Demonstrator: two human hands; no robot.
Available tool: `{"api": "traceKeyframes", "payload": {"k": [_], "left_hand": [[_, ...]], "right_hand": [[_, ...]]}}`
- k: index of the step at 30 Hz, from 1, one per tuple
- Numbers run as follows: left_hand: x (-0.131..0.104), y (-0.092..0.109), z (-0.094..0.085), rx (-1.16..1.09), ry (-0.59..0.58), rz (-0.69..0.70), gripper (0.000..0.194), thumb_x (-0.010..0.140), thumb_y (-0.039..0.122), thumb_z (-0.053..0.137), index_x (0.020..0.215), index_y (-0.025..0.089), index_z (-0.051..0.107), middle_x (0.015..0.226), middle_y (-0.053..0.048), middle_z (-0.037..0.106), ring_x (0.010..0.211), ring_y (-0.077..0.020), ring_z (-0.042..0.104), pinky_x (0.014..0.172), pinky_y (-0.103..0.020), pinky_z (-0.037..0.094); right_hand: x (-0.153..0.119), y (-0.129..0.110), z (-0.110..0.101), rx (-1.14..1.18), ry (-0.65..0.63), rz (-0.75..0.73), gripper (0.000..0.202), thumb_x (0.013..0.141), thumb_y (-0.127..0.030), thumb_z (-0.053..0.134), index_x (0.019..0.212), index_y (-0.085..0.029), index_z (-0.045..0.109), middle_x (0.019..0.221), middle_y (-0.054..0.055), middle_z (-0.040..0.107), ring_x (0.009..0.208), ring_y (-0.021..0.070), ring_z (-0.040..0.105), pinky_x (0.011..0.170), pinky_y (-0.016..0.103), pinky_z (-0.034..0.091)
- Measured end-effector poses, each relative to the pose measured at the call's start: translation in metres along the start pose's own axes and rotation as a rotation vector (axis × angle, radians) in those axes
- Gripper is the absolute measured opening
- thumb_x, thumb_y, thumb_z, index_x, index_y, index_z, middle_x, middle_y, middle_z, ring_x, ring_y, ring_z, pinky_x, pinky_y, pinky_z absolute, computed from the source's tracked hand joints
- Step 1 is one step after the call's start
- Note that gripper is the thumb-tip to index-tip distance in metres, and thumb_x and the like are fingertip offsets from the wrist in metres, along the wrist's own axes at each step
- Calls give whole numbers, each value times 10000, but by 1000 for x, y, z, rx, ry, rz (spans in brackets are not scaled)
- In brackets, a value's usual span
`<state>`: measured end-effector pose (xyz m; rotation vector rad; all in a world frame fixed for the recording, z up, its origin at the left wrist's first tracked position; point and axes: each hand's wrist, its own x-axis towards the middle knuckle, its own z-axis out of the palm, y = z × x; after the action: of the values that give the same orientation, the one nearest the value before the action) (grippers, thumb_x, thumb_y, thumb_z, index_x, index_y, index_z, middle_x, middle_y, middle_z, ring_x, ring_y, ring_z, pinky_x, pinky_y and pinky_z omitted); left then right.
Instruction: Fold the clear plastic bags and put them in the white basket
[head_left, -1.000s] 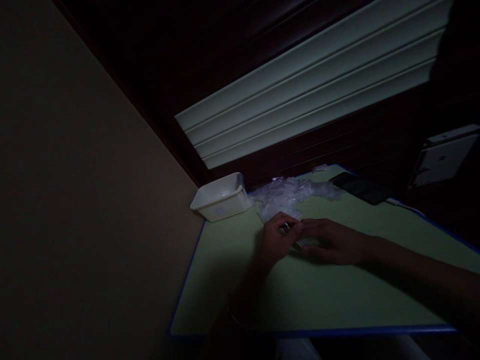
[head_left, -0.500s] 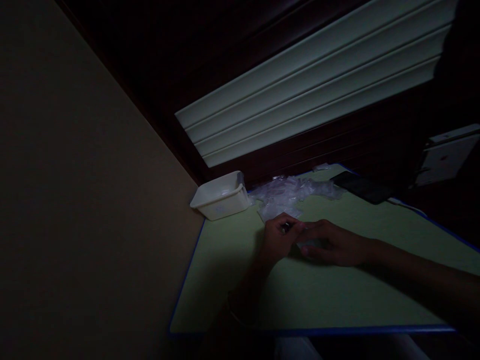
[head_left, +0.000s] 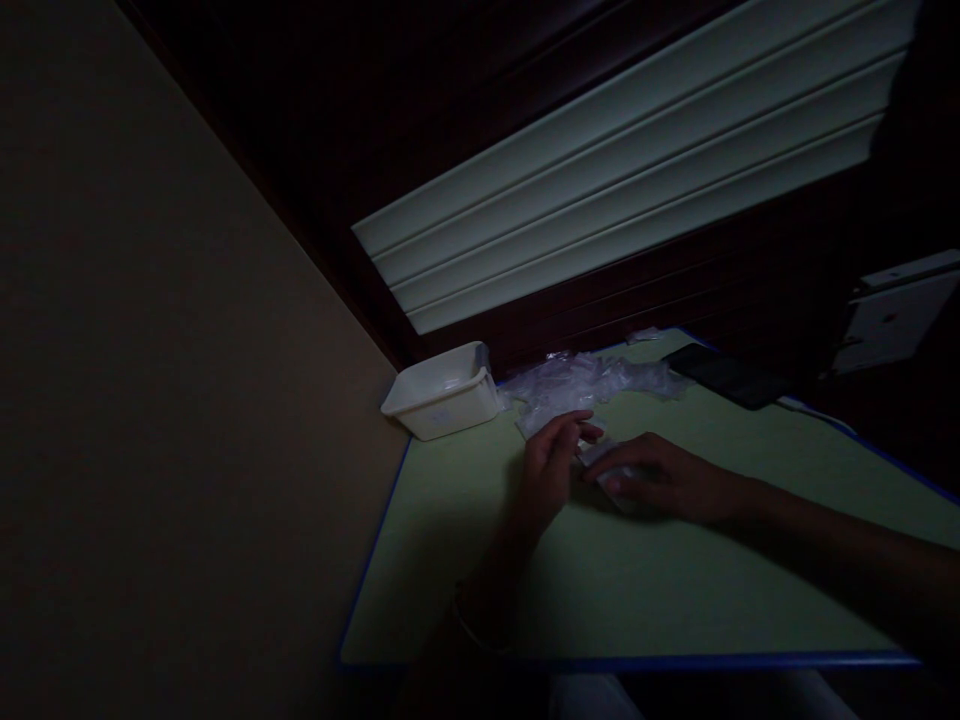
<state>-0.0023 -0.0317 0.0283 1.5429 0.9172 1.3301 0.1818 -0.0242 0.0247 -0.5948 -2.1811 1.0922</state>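
My right hand reaches in from the right, low over the table. Its thumb and fingers close on a small clear plastic bag, which slants down under the fingers. My left hand is beside the bag's left end, its fingers curled toward it. A pale glint shows between the left fingers, but the dim light hides what it is. Just beyond both hands spreads a loose pile of clear plastic bags.
A white plastic tub stands at the table's back left corner, against the wall. A dark flat device lies at the back right with a white cable. The green tabletop has a blue edge.
The hands have drawn slightly apart. My left fingers have loosened from their tight pinch, and more of the small plastic bag shows under my right hand.
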Motion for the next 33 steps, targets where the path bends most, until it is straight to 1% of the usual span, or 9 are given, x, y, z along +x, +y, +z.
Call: {"api": "traceKeyframes", "payload": {"k": [3, 6, 9, 14, 18, 21, 24, 28, 33], "left_hand": [[-2, 2, -2, -44, -110, 23, 502, 948, 524, 427, 1270, 180, 597, 1189, -125, 678, 1118, -251, 609, 969, -393, 447], [-5, 3, -3, -61, -229, 45, 532, 946, 543, 415, 1269, 171, 614, 1299, -127, 623, 1240, -288, 545, 1090, -450, 367], [-6, 5, -2, -42, -314, 64, 528, 957, 530, 394, 1238, 160, 644, 1342, -121, 592, 1292, -294, 502, 1141, -461, 314], [-6, 7, -1, -36, -371, 70, 561, 968, 531, 359, 1318, 155, 584, 1407, -109, 536, 1341, -280, 450, 1169, -454, 275], [-6, 6, -1, -42, -382, 34, 594, 960, 563, 336, 1352, 173, 554, 1414, -98, 531, 1338, -286, 450, 1160, -458, 291], [-7, 4, 0, -50, -374, 15, 623, 942, 597, 347, 1350, 176, 557, 1412, -102, 532, 1339, -288, 450, 1156, -447, 300], [-7, 3, 1, -74, -364, -1, 608, 943, 586, 355, 1346, 181, 561, 1412, -101, 533, 1338, -284, 452, 1156, -449, 299], [-6, 1, 1, -104, -346, 17, 599, 942, 581, 362, 1318, 173, 589, 1387, -100, 557, 1328, -282, 464, 1164, -449, 280], [-6, 1, 3, -152, -269, -42, 559, 939, 574, 379, 1255, 197, 645, 1364, -78, 580, 1319, -282, 472, 1145, -435, 306]], "right_hand": [[1, 0, -2, 55, 58, 43, 392, 896, -472, 563, 1085, -175, 736, 951, 75, 745, 816, 199, 657, 753, 313, 503], [2, -1, -3, 113, 118, 73, 407, 880, -480, 583, 1100, -174, 737, 986, 83, 745, 870, 224, 664, 791, 343, 505], [3, -1, -3, 163, 148, 71, 405, 874, -482, 591, 1072, -165, 748, 961, 86, 745, 850, 221, 666, 781, 342, 508], [3, -3, -2, 162, 124, 62, 413, 873, -481, 596, 1073, -154, 747, 955, 88, 740, 844, 217, 665, 770, 330, 508], [2, -2, -2, 170, 112, 70, 438, 868, -498, 597, 1090, -149, 742, 943, 93, 739, 786, 204, 664, 727, 322, 510], [2, -3, -3, 153, 112, 68, 424, 873, -492, 592, 1082, -156, 745, 935, 91, 737, 796, 207, 660, 742, 333, 510], [2, -4, -3, 152, 100, 63, 412, 880, -483, 583, 1084, -162, 741, 942, 88, 735, 819, 213, 656, 753, 341, 510], [2, -2, -2, 163, 93, 80, 418, 882, -482, 586, 1102, -159, 732, 910, 84, 735, 798, 210, 654, 732, 339, 509], [3, -4, -3, 179, 67, 57, 417, 890, -473, 586, 1119, -153, 725, 990, 94, 732, 888, 225, 656, 813, 357, 491]]}}
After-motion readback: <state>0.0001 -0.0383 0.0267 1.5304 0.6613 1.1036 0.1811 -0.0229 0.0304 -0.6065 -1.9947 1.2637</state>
